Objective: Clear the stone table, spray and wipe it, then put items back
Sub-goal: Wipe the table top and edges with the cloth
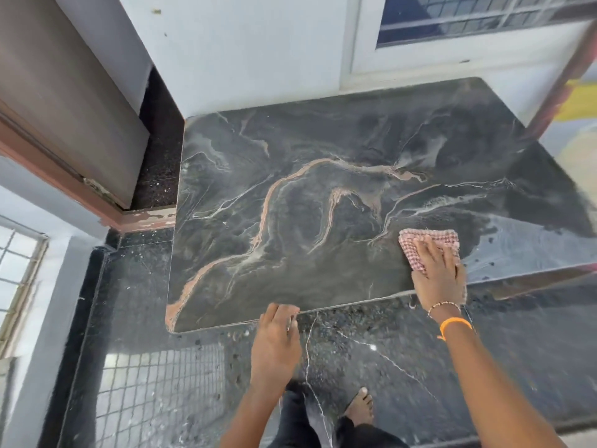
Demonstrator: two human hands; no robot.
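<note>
Stone makes up the biggest thing in view: the surface [323, 195] is a dark veined slab, rigid and surely heavy, so it should take hard scrubbing without shifting. Nothing stands on it, which suggests the clearing is done and the wiping is under way. Its near right corner shines wet while the rest looks duller, so I judge that patch will be slick under the palm and the dry part will drag more. The slab's front edge looks thin and square, a good place for bracing.

Next down in size, the polished floor [371, 357] below mirrors a window grille and carries the person's bare foot [359, 405]; if spray reaches it, footing could turn slippery.

The right of the two hands [439, 273] lies flat with fingers spread, pressing the cloth down near the front right edge. The left hand [276, 337] rests at the front edge with fingers loosely bent; whether it grips the rim I cannot tell.

Smallest is the cloth [426, 236], pink checked, folded into a pad, soft and light. It will bunch if pinched, so a flat palm over its middle seems the best hold.
</note>
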